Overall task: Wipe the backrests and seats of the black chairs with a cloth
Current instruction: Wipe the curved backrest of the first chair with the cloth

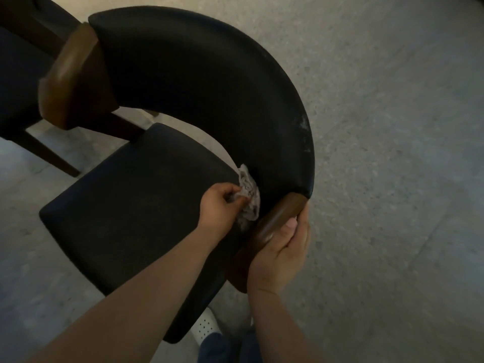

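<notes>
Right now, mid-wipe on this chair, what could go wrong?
The cloth is bunched in the grip of the left hand, so only a small area touches the backrest; spots may be missed. The pale worn patch on the backrest's edge may flake further if rubbed hard.

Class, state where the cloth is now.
Lower centre of the head view: the left hand grips the cloth against the backrest, beside the wooden armrest.

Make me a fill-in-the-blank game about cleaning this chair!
The left hand pinches a crumpled ____.
The right hand grips the wooden armrest, which is coloured ____.
The seat and backrest are both coloured ____.
Missing words: cloth; brown; black.
</notes>
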Demonstrator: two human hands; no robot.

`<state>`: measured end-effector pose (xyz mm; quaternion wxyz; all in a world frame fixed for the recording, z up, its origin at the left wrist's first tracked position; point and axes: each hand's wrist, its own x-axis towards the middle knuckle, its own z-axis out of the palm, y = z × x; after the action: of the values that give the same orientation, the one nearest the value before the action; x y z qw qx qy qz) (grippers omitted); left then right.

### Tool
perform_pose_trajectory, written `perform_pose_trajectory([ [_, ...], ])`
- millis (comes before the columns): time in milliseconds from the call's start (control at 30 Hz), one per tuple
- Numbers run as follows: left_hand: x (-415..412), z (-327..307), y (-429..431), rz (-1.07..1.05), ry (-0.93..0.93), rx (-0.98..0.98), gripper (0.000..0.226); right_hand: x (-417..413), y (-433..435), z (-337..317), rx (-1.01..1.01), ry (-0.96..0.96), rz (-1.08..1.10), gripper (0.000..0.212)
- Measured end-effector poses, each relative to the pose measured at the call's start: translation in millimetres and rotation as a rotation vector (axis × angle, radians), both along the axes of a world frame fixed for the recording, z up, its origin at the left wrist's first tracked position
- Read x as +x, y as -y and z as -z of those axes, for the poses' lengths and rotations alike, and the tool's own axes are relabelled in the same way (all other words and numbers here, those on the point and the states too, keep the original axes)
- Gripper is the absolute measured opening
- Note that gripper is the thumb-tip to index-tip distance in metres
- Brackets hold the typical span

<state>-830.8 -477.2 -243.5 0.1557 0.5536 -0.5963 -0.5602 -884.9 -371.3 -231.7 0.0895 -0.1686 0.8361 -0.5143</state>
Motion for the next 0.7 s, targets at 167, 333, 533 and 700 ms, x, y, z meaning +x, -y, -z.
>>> perform_pose_trajectory([
  [167,7,0,2,-0.084,-0.024,-0.01,0.012,1,0,-3,-0.001,0.029,-0.001,0.043],
  [333,4,1,1,0.03,-0.067,-0.036,0.015,0,-1,-4,0.006,0.009,-0.022,0.058],
  [533,-3,18,-6,0.055,0.123,0.207,0.009,1,-1,-4,0.042,0.02,-0.016,0.055],
  [700,18,10,-18,-0.032,0.063,0.224,0.009,-1,-1,-7,0.027,0.047,-0.047,0.056],
])
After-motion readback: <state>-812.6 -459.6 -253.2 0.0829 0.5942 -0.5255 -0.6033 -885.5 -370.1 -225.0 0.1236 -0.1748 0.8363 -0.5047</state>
